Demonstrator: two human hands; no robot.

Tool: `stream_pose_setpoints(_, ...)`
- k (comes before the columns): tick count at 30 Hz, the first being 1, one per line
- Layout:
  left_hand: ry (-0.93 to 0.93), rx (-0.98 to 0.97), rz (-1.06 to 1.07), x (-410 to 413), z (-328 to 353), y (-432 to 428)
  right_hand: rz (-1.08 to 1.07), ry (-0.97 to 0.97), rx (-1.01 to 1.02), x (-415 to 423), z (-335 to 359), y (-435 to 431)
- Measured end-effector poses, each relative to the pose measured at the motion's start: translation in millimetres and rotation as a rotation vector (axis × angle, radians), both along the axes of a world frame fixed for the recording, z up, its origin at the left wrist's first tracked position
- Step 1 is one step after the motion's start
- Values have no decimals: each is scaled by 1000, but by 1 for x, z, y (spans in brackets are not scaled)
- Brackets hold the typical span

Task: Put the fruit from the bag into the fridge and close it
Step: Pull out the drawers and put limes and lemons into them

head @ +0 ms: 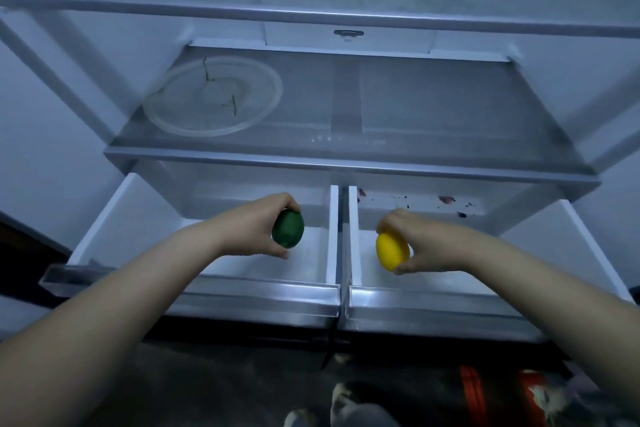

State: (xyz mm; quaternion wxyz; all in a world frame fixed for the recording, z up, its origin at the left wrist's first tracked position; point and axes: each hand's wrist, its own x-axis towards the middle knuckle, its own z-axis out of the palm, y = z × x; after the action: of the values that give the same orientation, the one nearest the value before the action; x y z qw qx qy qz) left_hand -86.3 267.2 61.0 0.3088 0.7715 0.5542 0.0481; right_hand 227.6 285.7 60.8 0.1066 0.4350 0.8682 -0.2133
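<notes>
The fridge stands open in front of me with both bottom drawers pulled out. My left hand (256, 227) grips a dark green round fruit (287, 229) above the left drawer (138, 218). Over the right drawer (540, 246), my right hand (420, 243) holds a yellow lemon (391, 251) between fingers and thumb. Both drawers look bare inside, apart from a few dark scraps at the back of the right one. The bag is partly visible on the floor at the lower right (530, 395).
A glass shelf (433, 104) above the drawers carries a clear round plate (213, 95) on its left half. A divider wall (334, 229) separates the two drawers. My feet (346, 402) stand on the dark floor just below the drawer fronts.
</notes>
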Motion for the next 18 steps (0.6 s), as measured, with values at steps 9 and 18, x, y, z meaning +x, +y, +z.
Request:
stream_pose_setpoints(9,75,-18,-124,6,-22,20,125,78,-13,2,-28,28)
stream_pose_setpoints(18,109,-78,-154,13,-52,27,36,281,-113,8,-73,34)
